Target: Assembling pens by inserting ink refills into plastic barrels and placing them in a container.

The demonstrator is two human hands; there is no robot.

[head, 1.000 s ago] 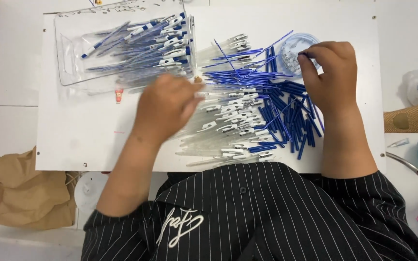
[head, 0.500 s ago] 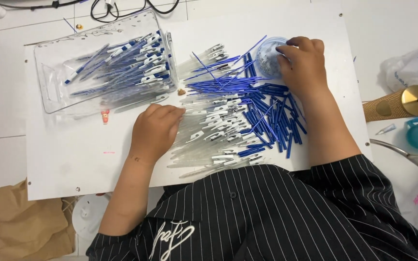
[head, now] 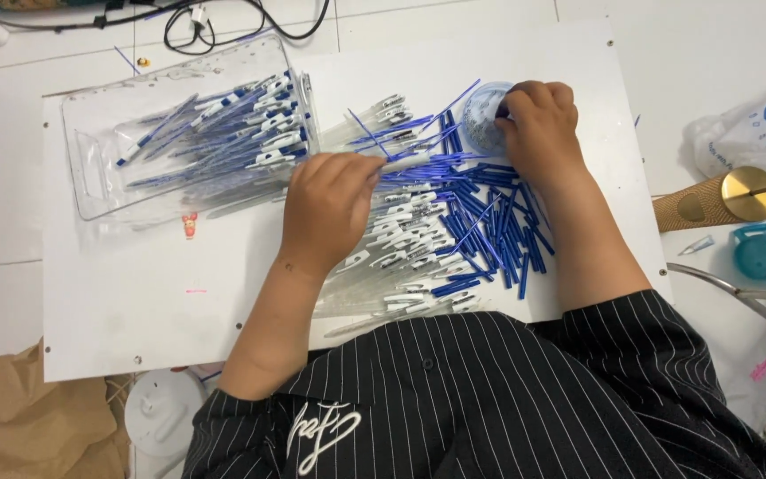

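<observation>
Since half a second ago, the left hand (head: 328,206) has moved up from the lower part of the pile of clear pen barrels (head: 392,257) toward the top of it, while the right hand (head: 538,124) has stayed at the small round container (head: 487,115) near the far edge of the white surface (head: 135,302). The left hand's fingers (head: 361,173) are curled shut around one clear barrel (head: 410,160), which sticks out to the right from under the thumb and lies across the top of the heap. The right hand's fingers are bent down at the rim of the round container, pinched together; whether they grip anything cannot be told, as the hand hides the tips.

Between the two hands lie loose blue refills (head: 489,222), scattered over and beside the clear barrels in the middle of the surface. To the left, well apart from the right hand and just beside the left one, a clear plastic tray (head: 99,177) holds finished blue and white pens (head: 232,133) lying roughly parallel. The person wears a black pinstriped shirt (head: 489,399).
</observation>
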